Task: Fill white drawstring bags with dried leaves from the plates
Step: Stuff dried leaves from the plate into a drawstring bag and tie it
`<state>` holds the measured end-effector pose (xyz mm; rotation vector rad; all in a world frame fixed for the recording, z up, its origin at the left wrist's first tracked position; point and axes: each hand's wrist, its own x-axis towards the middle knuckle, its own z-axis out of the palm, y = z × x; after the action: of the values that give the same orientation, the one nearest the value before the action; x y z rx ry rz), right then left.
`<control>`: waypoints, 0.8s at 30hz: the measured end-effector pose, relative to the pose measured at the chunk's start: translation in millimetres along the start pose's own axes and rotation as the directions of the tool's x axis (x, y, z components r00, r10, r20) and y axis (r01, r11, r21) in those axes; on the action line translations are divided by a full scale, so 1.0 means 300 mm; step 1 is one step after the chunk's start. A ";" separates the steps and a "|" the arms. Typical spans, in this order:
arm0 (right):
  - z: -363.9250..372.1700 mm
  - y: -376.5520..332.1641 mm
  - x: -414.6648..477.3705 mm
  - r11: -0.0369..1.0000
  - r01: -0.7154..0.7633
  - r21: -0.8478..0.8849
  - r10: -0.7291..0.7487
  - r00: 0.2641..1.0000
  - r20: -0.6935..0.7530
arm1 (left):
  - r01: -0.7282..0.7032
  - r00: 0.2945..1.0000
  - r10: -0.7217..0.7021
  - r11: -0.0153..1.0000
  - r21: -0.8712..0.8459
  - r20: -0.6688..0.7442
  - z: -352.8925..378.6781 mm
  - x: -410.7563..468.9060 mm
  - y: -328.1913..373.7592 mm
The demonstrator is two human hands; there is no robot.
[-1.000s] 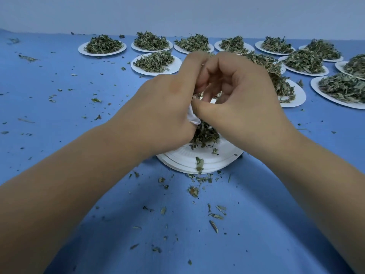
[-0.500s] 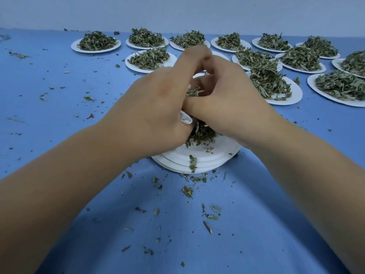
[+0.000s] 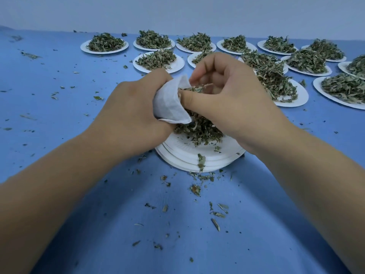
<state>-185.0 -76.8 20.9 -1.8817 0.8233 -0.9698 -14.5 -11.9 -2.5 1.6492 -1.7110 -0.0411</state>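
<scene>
Left hand (image 3: 136,113): grips a small white cloth drawstring bag (image 3: 169,101), mouth facing 3 o'clock.
Right hand (image 3: 227,99): pinches crumbled green dried leaves (image 3: 194,88) at that mouth (thumb tip against the cloth).
Bag's place: over the stacked round white paper plates (image 3: 197,157), 10 o'clock side.

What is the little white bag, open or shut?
Open. The left hand holds the small white cloth bag with its mouth gaping toward the right hand, which pinches dried green leaves at the opening.
</scene>
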 end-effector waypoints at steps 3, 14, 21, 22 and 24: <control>-0.022 0.001 -0.005 0.999 -0.010 0.047 0.009 1.000 0.014 | 0.041 0.999 -0.041 0.999 -0.001 -0.008 -0.001 -0.002 -0.013; -0.057 0.022 -0.035 0.980 0.182 -0.079 -0.161 0.962 0.219 | 0.070 0.997 -0.069 0.998 0.007 -0.041 -0.007 -0.001 -0.026; -0.040 0.020 -0.037 0.970 0.231 -0.079 -0.200 0.937 0.286 | 0.019 1.000 -0.019 1.000 0.005 -0.018 0.000 -0.006 -0.016; -0.044 0.018 -0.038 0.971 0.235 -0.042 -0.223 0.955 0.195 | 0.020 0.999 -0.020 1.000 0.014 -0.026 0.000 -0.004 -0.019; -0.056 0.018 -0.037 0.971 0.239 -0.024 -0.237 0.970 0.060 | 0.025 0.999 -0.024 0.999 0.025 -0.032 -0.002 -0.002 -0.023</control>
<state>-205.8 -76.4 18.7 -2.0587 0.5908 -1.0482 -8.4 -12.3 -5.9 1.6803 -1.6737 -0.0050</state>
